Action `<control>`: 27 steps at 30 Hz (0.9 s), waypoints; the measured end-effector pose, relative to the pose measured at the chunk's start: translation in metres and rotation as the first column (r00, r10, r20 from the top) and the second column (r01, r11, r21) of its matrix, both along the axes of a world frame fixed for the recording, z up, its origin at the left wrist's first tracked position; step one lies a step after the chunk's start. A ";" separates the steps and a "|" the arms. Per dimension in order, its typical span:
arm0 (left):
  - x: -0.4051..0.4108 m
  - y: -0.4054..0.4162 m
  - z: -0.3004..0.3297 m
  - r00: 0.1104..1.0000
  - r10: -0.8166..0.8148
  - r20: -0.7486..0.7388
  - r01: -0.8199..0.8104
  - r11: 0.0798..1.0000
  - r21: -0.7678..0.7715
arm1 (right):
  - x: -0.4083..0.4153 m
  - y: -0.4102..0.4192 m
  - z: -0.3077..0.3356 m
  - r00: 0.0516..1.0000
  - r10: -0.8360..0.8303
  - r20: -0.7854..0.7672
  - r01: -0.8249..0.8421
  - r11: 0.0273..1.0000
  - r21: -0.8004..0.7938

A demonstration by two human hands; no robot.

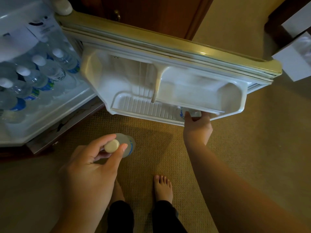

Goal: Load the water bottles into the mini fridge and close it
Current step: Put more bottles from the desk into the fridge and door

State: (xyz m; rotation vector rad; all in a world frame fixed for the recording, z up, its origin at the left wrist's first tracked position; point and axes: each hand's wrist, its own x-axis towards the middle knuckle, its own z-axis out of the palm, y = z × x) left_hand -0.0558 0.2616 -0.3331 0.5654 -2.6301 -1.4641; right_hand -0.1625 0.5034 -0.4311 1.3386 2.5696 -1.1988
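The mini fridge (pixel 50 118) stands open at the left, with several water bottles (pixel 48 68) upright inside. Its door (pixel 185 52) swings out across the middle, the inner shelf (pixel 143 108) facing me. My right hand (pixel 196 125) grips a water bottle (pixel 182 113) at the right end of the door's bottom shelf; most of that bottle is hidden by the shelf rim. My left hand (pixel 94 158) holds a second water bottle (pixel 124 145) by its white cap, above the carpet and in front of the fridge.
Tan carpet (pixel 235 132) covers the floor, and my bare feet (pixel 163 187) stand below the door. A dark wooden cabinet (pixel 151 12) rises behind the door. White boxes (pixel 296 61) sit at the far right on dark furniture.
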 end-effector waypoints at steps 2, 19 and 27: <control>-0.004 0.000 0.001 1.000 0.001 -0.005 -0.001 1.000 -0.002 | 0.012 -0.008 0.016 0.990 0.120 0.073 -0.123 0.992 0.039; -0.076 -0.001 -0.019 0.996 -0.038 -0.082 0.036 0.999 -0.024 | -0.134 -0.004 0.157 0.630 0.758 0.166 -0.655 0.405 0.638; -0.125 0.016 -0.046 0.994 -0.093 -0.065 0.089 0.995 -0.053 | -0.134 -0.005 0.149 0.619 0.734 0.280 -0.691 0.340 0.637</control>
